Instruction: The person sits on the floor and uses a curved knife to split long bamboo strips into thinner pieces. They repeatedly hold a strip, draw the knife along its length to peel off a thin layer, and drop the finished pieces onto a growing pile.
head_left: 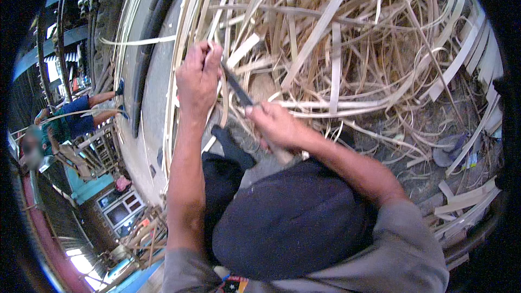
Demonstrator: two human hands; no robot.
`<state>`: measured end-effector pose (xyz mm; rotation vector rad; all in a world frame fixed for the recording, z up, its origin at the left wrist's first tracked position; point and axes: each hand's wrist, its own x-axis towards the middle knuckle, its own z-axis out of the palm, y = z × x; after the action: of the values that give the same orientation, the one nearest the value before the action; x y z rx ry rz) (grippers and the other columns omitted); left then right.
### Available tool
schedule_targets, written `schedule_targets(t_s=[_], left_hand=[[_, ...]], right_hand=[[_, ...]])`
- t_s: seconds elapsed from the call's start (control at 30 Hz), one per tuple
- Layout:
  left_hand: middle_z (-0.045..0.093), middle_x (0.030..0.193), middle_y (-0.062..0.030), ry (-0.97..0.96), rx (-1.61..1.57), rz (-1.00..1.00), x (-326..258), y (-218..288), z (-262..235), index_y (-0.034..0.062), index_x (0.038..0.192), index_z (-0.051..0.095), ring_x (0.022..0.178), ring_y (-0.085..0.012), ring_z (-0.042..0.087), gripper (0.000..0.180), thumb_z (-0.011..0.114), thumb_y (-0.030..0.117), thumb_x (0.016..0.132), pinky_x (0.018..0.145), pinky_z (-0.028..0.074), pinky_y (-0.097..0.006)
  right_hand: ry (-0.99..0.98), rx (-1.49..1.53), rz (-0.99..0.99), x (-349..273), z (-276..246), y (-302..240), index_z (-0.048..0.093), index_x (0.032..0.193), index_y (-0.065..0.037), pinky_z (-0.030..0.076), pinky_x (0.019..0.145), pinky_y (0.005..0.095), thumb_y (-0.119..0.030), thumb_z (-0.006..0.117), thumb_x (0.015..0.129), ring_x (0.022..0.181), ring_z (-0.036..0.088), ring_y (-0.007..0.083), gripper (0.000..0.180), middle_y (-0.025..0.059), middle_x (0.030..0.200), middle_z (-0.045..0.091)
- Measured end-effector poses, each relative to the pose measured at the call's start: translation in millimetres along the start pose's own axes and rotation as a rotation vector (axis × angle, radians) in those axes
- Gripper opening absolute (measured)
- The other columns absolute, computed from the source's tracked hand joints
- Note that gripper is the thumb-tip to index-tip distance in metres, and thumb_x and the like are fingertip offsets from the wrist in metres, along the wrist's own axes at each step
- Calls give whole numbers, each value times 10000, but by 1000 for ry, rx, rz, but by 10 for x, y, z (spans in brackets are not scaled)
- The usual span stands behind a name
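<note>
My left hand (199,78) is closed, with thumb and fingers pinching a thin pale strip that looks like split bamboo. Its fingers are just beyond the tip of a knife. My right hand (277,125) is wrapped round the handle of that knife, whose dark narrow blade (237,86) slants up and left toward my left hand. The pale lower end of the handle shows below my right fist. Long pale strips (182,32) run beside and behind my left hand, and part of the held strip is hidden by my fingers.
A tangled heap of pale strips and curled shavings (347,49) covers the ground ahead and to the right. Dark pipes (145,65) lie along the left. Farther left is another person in blue shorts (84,106), near a wooden chair (95,149).
</note>
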<state>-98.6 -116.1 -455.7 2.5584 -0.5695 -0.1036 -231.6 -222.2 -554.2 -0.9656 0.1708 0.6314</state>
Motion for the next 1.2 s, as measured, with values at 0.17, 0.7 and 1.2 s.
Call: schedule_targets(t_s=[0.17, 0.7, 1.2], left_hand=[[616, 751, -26, 3, -19, -37, 53, -22, -4, 27, 1081, 639, 593, -90, 584, 349, 608, 370, 1026, 570, 487, -261], [586, 822, -94, -26, 7, 226, 280, -120, 272, 17, 984, 623, 722, -210, 554, 372, 672, 387, 977, 679, 471, -341], [423, 585, 42, 230, -554, 29, 190, -244, 304, 123, 756, 462, 493, -61, 359, 391, 617, 362, 1025, 449, 303, -247]], right_hand=[[211, 178, -331, -229, -154, -343, 547, 947, -12, 439, 451, 315, -323, 521, 1044, 481, 545, 127, 327, 22, 586, 536], [224, -525, -182, 93, -159, -12, 494, 1102, 71, 542, 620, 486, -346, 527, 1010, 602, 671, 379, 428, 229, 695, 655], [-73, -113, -211, 888, -3, -379, 656, 886, 54, 528, 524, 373, -362, 659, 877, 570, 642, 211, 417, 116, 727, 664]])
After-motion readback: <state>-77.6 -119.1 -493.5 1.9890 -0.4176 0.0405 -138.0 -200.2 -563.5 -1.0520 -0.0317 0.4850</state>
